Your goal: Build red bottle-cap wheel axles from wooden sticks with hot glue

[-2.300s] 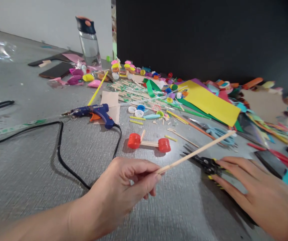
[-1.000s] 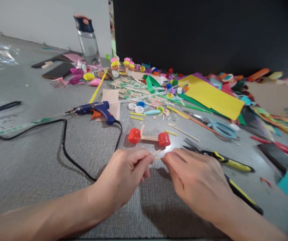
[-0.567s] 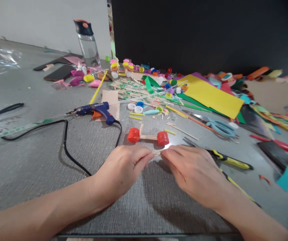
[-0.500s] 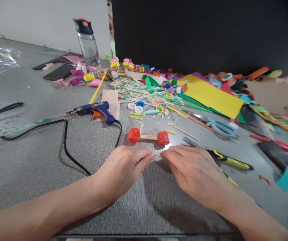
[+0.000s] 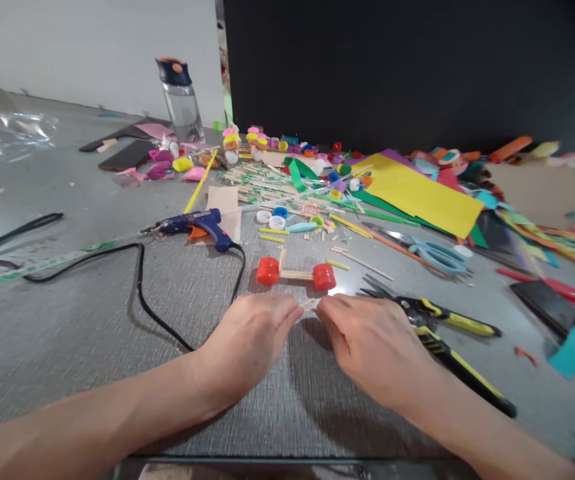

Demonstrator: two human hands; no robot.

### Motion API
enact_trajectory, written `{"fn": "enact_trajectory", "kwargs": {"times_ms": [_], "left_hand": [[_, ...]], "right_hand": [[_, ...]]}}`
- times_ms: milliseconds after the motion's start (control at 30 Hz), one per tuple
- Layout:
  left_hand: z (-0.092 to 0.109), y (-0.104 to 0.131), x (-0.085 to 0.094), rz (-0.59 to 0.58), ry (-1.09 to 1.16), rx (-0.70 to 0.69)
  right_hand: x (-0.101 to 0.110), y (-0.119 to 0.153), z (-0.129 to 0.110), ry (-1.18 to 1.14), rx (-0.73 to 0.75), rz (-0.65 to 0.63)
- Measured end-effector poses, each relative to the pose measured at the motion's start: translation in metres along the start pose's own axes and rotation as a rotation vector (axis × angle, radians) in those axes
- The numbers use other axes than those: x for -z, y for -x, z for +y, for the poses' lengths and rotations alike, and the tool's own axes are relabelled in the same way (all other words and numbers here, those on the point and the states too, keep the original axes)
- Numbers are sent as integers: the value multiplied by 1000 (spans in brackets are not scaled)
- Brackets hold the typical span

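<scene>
My left hand (image 5: 252, 343) and my right hand (image 5: 370, 343) face each other above the grey table. Both are closed, fingertips pinching the ends of thin wooden sticks (image 5: 309, 305). Only a short pale stretch of the sticks shows in the gap; the rest is hidden by my fingers. One piece slants upward there, and I cannot tell whether it is bent or broken. Just beyond my fingers lies a small wooden-stick frame (image 5: 297, 275) with a red bottle-cap wheel (image 5: 268, 271) at its left end and another red wheel (image 5: 324, 277) at its right.
Pliers (image 5: 430, 317) with yellow-black handles lie beside my right hand, light-blue scissors (image 5: 437, 255) behind them. A blue glue gun (image 5: 200, 225) with a black cord (image 5: 140, 287) is at left. Bundled sticks (image 5: 267, 179), loose caps (image 5: 277, 217), yellow sheets (image 5: 417, 190) and a water bottle (image 5: 182, 107) stand farther back.
My hands stay close together, tilted slightly; the sticks between them looked straight and side by side before, and one now slants. The view has shifted a little, showing more of the pliers.
</scene>
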State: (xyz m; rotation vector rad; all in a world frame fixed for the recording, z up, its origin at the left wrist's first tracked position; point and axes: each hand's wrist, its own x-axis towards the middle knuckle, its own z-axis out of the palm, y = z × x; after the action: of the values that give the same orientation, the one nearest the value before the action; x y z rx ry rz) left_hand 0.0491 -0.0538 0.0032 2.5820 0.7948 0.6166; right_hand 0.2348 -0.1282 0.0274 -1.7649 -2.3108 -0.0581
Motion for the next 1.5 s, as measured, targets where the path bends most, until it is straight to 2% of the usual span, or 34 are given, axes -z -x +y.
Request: {"fn": "enact_trajectory", "kwargs": {"times_ms": [200, 333, 433, 500, 567, 633, 700, 800, 933, 1033, 1100, 1167, 1233, 1367, 1500], "left_hand": [[3, 1, -3, 15, -35, -39], [2, -1, 3, -8, 30, 26], [-1, -5, 15, -115, 311, 95], [-4, -8, 24, -268, 611, 158], [-7, -10, 29, -390, 875, 232], [-7, -11, 30, -424, 1039, 298], [-6, -11, 29, -408, 1148, 342], [-4, -10, 24, -389, 1264, 375], [-3, -9, 20, -330, 1307, 417], [-2, -9, 17, -276, 1331, 481], [0, -10, 16, -314, 1342, 496], [2, -9, 16, -386, 1327, 496], [4, -9, 16, -436, 1307, 516], [5, -8, 16, -460, 1248, 586], [4, -8, 17, -489, 1268, 613]], "right_hand": [[0, -3, 2, 8, -33, 13], [1, -5, 7, -56, 7, 30], [9, -2, 16, -171, 107, 9], [16, 2, 22, -324, 183, -22], [22, 5, 27, -458, 185, -21], [23, 7, 29, -489, 111, -8], [20, 7, 27, -426, 52, 8], [11, 5, 23, -345, 112, 0], [4, 5, 18, -327, 255, -25], [4, 9, 16, -324, 306, 129], [6, 12, 15, -303, 344, 222], [6, 12, 14, -247, 397, 251], [6, 9, 13, -184, 422, 239], [5, 3, 12, -118, 418, 174], [12, -1, 16, -6, 387, 257]]}}
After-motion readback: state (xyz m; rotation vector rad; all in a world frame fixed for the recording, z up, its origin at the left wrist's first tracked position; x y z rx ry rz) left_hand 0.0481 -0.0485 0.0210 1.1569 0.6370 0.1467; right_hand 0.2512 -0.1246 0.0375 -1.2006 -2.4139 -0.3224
